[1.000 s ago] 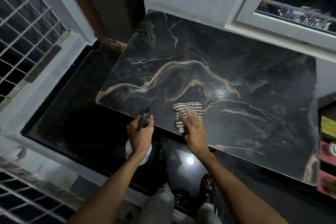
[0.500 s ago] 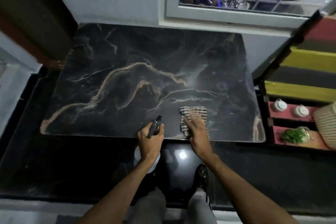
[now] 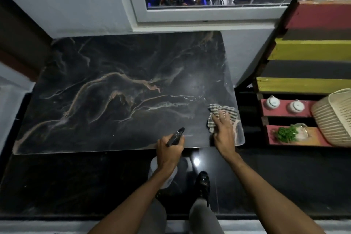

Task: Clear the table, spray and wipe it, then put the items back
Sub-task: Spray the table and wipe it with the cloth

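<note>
We have slid the cloth [image 3: 222,112] from mid front edge to the front right corner of the table [image 3: 114,62], our right hand [image 3: 224,133] pressing it flat-fingered. Our left hand [image 3: 169,150] grips the spray bottle [image 3: 175,137] at the front edge. We judge 1 more rightward push could sweep the cloth off.

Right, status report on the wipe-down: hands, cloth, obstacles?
Left hand grips spray bottle. Right hand presses striped cloth on table, near right corner. No obstacle seen.
</note>
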Action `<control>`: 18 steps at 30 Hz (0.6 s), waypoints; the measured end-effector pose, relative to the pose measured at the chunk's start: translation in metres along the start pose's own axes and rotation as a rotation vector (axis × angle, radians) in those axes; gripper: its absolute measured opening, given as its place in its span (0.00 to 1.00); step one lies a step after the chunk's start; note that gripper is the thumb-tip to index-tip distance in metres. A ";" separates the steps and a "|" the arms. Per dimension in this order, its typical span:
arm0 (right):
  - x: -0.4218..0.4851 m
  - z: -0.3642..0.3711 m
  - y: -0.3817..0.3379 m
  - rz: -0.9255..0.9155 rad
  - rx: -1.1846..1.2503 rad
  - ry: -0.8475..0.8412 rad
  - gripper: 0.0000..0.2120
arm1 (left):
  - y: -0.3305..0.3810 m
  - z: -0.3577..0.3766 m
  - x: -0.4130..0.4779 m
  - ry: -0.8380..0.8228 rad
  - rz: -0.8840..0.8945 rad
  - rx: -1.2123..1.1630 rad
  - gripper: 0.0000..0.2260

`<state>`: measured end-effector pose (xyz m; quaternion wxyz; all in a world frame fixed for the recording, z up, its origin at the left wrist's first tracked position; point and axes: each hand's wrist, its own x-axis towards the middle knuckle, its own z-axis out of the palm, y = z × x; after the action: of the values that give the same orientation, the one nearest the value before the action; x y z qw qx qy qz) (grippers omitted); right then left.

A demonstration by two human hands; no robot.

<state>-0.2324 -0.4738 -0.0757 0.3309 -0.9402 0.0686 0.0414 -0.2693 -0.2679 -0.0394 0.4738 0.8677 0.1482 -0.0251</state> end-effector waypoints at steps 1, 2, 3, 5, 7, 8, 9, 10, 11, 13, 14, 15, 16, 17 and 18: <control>-0.006 -0.002 0.008 -0.085 -0.019 -0.036 0.38 | 0.006 0.005 -0.001 0.001 0.000 0.001 0.23; -0.006 -0.007 0.017 -0.121 -0.035 -0.050 0.39 | 0.011 0.010 -0.001 0.017 -0.007 0.002 0.24; 0.003 -0.012 0.023 -0.087 -0.034 -0.038 0.40 | 0.015 0.013 0.000 0.044 -0.023 0.001 0.25; 0.023 -0.015 0.018 0.122 0.025 0.068 0.37 | 0.017 0.015 0.006 0.080 -0.073 -0.007 0.21; 0.031 -0.001 -0.009 0.049 0.042 0.034 0.38 | 0.020 0.013 0.012 0.116 -0.095 -0.016 0.16; 0.029 0.012 -0.020 -0.144 0.016 -0.067 0.39 | 0.021 0.011 0.014 0.141 -0.084 -0.011 0.15; 0.026 0.025 -0.022 -0.362 -0.039 -0.167 0.39 | 0.023 0.009 0.017 0.165 -0.071 -0.005 0.14; 0.029 0.028 -0.022 -0.520 -0.069 -0.228 0.37 | 0.025 0.006 0.021 0.185 -0.057 0.001 0.14; 0.042 0.028 -0.020 -0.567 -0.070 -0.234 0.35 | 0.026 0.003 0.025 0.209 -0.050 0.002 0.15; 0.073 0.024 -0.020 -0.318 0.002 -0.124 0.33 | 0.027 -0.004 0.034 0.257 -0.045 -0.009 0.19; 0.083 0.025 -0.028 -0.181 0.034 -0.092 0.33 | 0.026 -0.009 0.038 0.286 -0.046 -0.008 0.20; 0.084 0.032 -0.039 -0.168 0.023 -0.109 0.32 | 0.026 -0.013 0.043 0.309 -0.043 -0.007 0.19; 0.078 0.042 -0.051 -0.282 0.005 -0.164 0.31 | 0.026 -0.017 0.046 0.325 -0.033 -0.007 0.18; 0.068 0.054 -0.059 -0.476 -0.031 -0.256 0.30 | 0.027 -0.022 0.050 0.340 -0.015 -0.007 0.17; 0.061 0.060 -0.061 -0.647 -0.073 -0.343 0.28 | 0.025 -0.026 0.054 0.348 0.002 -0.009 0.16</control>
<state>-0.1646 -0.3952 -0.0920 0.2996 -0.9039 -0.2905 0.0939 -0.2132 -0.2466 -0.0144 0.4447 0.8571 0.2271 0.1268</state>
